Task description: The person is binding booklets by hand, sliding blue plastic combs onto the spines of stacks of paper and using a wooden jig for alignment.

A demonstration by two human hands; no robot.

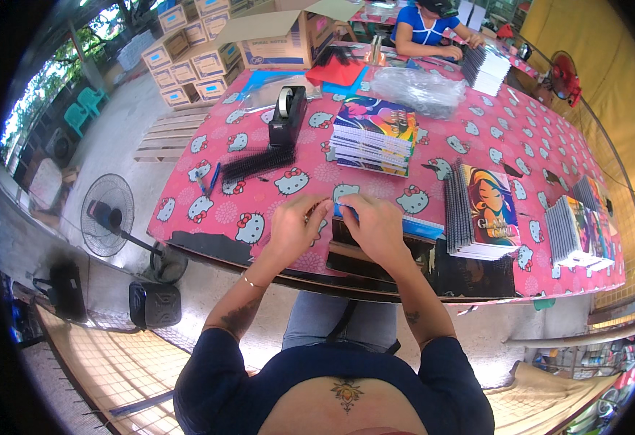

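My left hand [297,226] is closed at the front edge of the table, thumb and fingers pinched together; what they hold, if anything, is too small to make out. Just right of it, my right hand [375,230] is closed too, fingertips pressed down and its grip hidden. A flat blue piece [422,228] with a pale edge lies under and beside my right hand. Beyond my hands is a stack of colourful spiral notebooks [374,134]. To the right stands another pile of notebooks [486,210] with black coils.
A black tape dispenser [287,119], black plastic coils [258,164] and a blue pen [214,178] lie left on the pink patterned table [288,181]. Clear plastic [419,90] and cartons [277,40] are farther back. Opposite, a person [426,32] handles stacked notebooks. A fan [107,215] stands left.
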